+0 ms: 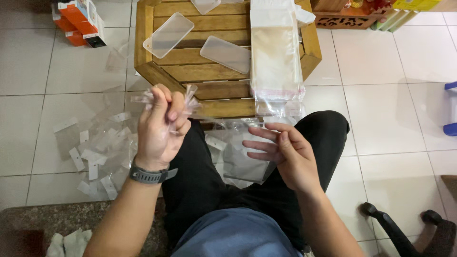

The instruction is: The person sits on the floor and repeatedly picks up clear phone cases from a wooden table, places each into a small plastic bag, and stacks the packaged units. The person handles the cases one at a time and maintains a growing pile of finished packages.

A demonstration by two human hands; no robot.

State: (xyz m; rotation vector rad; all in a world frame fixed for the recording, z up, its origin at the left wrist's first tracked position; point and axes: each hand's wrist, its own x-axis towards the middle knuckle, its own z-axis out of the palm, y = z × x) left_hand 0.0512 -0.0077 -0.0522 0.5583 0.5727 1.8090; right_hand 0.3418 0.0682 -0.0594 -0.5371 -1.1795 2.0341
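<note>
**Over the lap, clear plastic in both hands**

Above the knees, the left hand (159, 126) is clenched around a crumpled clear strip (190, 100). The right hand (285, 154) pinches a clear sleeve (243, 166), its edges hard to trace. Beyond, the wooden bench (157, 71) is cut off at the top.

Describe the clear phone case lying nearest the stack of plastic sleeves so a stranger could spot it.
Start at the slatted wooden table. Beside the tall stack of clear sleeves lies a frosted phone case, tilted across the slats. Unlike the other case farther left, it almost meets the stack.
</note>
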